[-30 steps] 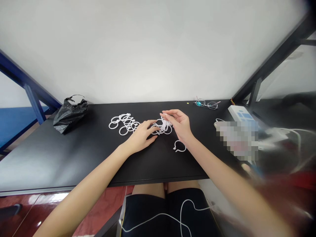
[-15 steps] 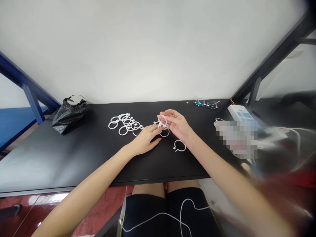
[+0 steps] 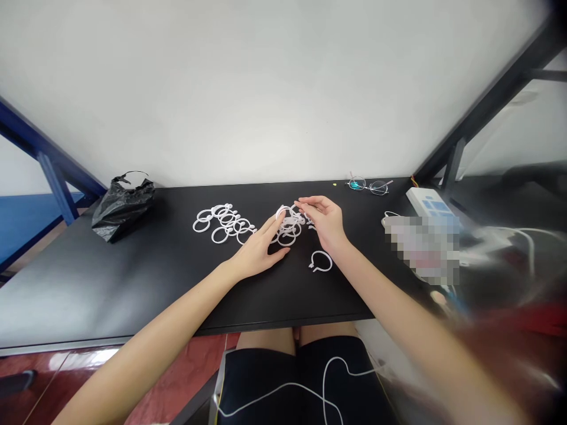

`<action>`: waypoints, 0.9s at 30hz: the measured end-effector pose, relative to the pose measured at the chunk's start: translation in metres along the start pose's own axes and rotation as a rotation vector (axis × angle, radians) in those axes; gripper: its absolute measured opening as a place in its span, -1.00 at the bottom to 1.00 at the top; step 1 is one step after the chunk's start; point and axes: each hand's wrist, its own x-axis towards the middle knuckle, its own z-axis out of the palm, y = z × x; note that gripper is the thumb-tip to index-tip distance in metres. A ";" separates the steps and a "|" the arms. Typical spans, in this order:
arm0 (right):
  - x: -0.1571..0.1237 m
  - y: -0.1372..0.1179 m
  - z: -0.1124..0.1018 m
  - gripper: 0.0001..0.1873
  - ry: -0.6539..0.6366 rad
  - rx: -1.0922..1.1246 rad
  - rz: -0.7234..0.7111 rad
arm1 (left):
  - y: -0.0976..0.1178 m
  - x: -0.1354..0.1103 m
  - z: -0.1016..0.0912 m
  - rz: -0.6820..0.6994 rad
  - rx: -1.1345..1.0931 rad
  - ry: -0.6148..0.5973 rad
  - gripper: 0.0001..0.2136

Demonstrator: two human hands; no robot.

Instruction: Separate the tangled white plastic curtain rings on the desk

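Observation:
A cluster of white plastic rings [image 3: 289, 231] lies on the black table [image 3: 155, 271] between my hands. My right hand [image 3: 326, 223] pinches the top of the cluster with thumb and fingertips, lifting one ring [image 3: 283, 212] slightly. My left hand [image 3: 259, 251] rests on the table with its fingers stretched out, their tips touching that raised ring and the thumb held apart. A single ring with a gap [image 3: 321, 261] lies just in front of my right wrist. A spread of several linked white rings [image 3: 221, 221] sits to the left of my left hand.
A crumpled black plastic bag [image 3: 124, 203] sits at the table's back left. Eyeglasses [image 3: 368, 186] lie at the back right, beside a white power strip [image 3: 432, 203] and a blurred patch. A white cable [image 3: 325, 383] runs across my lap. A plain wall stands behind the table.
My left hand's fingertips rose from the table up to the rings. My right hand shifted slightly right and back, still pinching the cluster, and a ring now stands raised between the hands.

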 end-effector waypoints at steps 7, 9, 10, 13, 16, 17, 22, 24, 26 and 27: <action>-0.003 0.006 0.002 -0.78 -0.066 -0.165 -0.075 | -0.001 0.000 0.002 -0.023 -0.057 -0.001 -0.09; -0.002 0.007 0.002 -0.78 -0.029 -0.156 -0.106 | -0.001 0.000 0.002 -0.030 -0.084 -0.009 -0.10; -0.002 0.007 0.002 -0.78 -0.011 -0.153 -0.118 | -0.001 0.000 0.002 -0.029 -0.096 -0.011 -0.10; -0.002 0.006 0.002 -0.78 0.023 -0.151 -0.131 | -0.001 0.000 0.003 -0.010 -0.105 -0.005 -0.14; -0.003 0.004 0.004 -0.80 0.045 -0.130 -0.142 | -0.001 0.000 0.003 0.007 -0.092 0.014 -0.18; -0.003 0.004 0.004 -0.82 0.054 -0.119 -0.148 | -0.001 0.000 0.003 0.008 -0.088 0.019 -0.19; -0.002 0.005 0.002 -0.84 0.051 -0.153 -0.149 | 0.001 0.000 0.001 0.014 -0.055 0.035 -0.21; -0.001 0.007 0.000 -0.85 0.039 -0.187 -0.142 | 0.000 0.000 0.001 0.011 -0.046 0.042 -0.20; 0.001 0.008 -0.002 -0.87 0.038 -0.216 -0.130 | 0.000 0.000 0.002 0.007 -0.039 0.048 -0.19; 0.001 0.009 -0.003 -0.88 0.036 -0.227 -0.123 | -0.001 0.000 0.003 0.008 -0.033 0.052 -0.18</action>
